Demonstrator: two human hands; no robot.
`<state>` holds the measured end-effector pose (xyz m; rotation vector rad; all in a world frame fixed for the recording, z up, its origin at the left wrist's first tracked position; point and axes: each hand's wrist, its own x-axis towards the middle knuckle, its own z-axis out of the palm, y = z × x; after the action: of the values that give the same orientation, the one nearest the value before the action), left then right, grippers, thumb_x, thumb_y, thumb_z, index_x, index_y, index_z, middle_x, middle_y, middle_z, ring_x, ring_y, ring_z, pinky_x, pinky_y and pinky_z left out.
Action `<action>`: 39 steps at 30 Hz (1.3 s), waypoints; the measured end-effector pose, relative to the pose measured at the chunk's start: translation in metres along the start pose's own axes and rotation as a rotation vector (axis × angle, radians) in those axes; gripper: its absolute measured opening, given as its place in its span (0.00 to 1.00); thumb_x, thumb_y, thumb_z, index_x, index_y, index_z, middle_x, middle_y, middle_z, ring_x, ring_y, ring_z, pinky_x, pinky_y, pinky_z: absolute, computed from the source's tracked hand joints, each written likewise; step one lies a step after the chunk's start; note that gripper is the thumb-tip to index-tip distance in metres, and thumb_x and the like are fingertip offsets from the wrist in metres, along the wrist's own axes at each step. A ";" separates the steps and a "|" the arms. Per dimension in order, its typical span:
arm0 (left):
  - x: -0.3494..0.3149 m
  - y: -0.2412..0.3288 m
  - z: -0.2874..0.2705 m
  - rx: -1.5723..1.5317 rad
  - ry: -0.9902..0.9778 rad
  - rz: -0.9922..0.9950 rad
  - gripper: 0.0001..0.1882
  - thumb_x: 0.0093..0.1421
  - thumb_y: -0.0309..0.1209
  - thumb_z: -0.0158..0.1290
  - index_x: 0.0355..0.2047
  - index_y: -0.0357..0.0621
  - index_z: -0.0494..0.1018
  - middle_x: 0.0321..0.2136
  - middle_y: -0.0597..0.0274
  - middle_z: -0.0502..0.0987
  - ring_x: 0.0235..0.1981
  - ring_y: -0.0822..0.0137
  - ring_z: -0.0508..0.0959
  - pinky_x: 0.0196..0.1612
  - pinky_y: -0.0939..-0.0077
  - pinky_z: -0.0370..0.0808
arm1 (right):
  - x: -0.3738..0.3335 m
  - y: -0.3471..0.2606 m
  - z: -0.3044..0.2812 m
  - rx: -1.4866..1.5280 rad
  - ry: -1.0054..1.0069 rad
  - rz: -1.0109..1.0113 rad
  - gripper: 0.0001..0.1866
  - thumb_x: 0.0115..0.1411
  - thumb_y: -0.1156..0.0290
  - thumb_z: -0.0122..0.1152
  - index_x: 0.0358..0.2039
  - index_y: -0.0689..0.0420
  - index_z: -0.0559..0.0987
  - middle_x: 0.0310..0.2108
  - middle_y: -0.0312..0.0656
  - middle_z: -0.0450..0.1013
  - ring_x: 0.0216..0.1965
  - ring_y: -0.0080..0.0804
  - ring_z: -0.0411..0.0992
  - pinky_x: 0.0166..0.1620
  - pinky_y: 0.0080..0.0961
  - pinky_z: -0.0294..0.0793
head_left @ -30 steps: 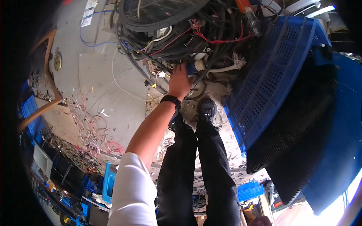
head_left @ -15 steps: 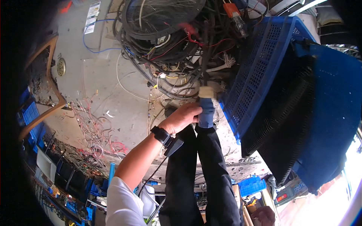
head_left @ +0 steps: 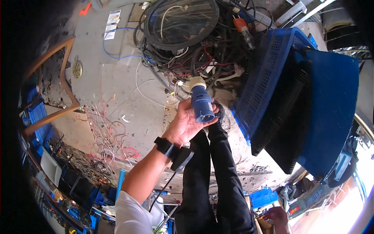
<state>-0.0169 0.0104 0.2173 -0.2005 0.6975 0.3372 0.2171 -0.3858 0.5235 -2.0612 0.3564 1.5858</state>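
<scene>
My left hand (head_left: 186, 124) is wrapped round a blue industrial plug (head_left: 202, 104), palm up, with fingertips showing past the right side. The plug's pin end points toward me, and its cream collar (head_left: 197, 82) faces away. From the collar a thick black cable (head_left: 193, 66) runs into the heap beyond. My right hand (head_left: 276, 215) is at the lower right, above a box with yellowish items. Its fingers look bent but are small and partly hidden, so any hold there cannot be made out.
A pile of cables (head_left: 156, 70) with a round dark-rimmed mesh disc (head_left: 181, 23) lies ahead. To the right stands a blue perforated crate (head_left: 265, 74) beside a large blue panel (head_left: 331, 113). Loose wires (head_left: 113, 136) and a wooden frame (head_left: 64, 74) lie left.
The plug has tilted, its pin end now facing me, and shifted slightly left. My left hand has turned palm up under it. My right hand has risen a little farther into view.
</scene>
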 end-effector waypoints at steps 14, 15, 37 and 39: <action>-0.086 -0.039 0.023 0.818 0.070 0.029 0.28 0.60 0.40 0.56 0.56 0.37 0.67 0.50 0.62 0.74 0.52 0.71 0.72 0.58 0.70 0.66 | -0.016 -0.055 0.036 -0.106 -0.003 0.009 0.11 0.61 0.71 0.57 0.41 0.63 0.73 0.32 0.47 0.77 0.32 0.34 0.77 0.38 0.30 0.78; -0.093 -0.037 0.028 0.816 0.078 0.027 0.24 0.60 0.33 0.54 0.55 0.37 0.67 0.48 0.62 0.75 0.49 0.72 0.73 0.56 0.72 0.68 | -0.016 -0.056 0.035 -0.128 0.000 0.004 0.11 0.61 0.71 0.57 0.41 0.63 0.73 0.32 0.46 0.77 0.32 0.34 0.77 0.39 0.29 0.77; -0.207 -0.009 0.126 1.997 0.440 0.742 0.25 0.40 0.28 0.64 0.43 0.40 0.74 0.37 0.55 0.77 0.38 0.54 0.78 0.40 0.65 0.77 | -0.050 -0.119 0.053 -0.038 -0.148 -0.168 0.09 0.64 0.73 0.55 0.41 0.64 0.74 0.33 0.45 0.77 0.35 0.31 0.76 0.42 0.27 0.74; -0.232 0.001 0.159 2.100 0.445 0.776 0.26 0.40 0.29 0.65 0.43 0.41 0.74 0.38 0.56 0.77 0.39 0.55 0.77 0.40 0.65 0.76 | -0.059 -0.146 0.062 -0.063 -0.155 -0.232 0.08 0.63 0.75 0.54 0.41 0.64 0.74 0.33 0.45 0.76 0.36 0.30 0.75 0.43 0.27 0.74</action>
<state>-0.0889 0.0027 0.4889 2.0830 1.2204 0.1340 0.2223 -0.2360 0.6024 -1.9304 0.0105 1.6170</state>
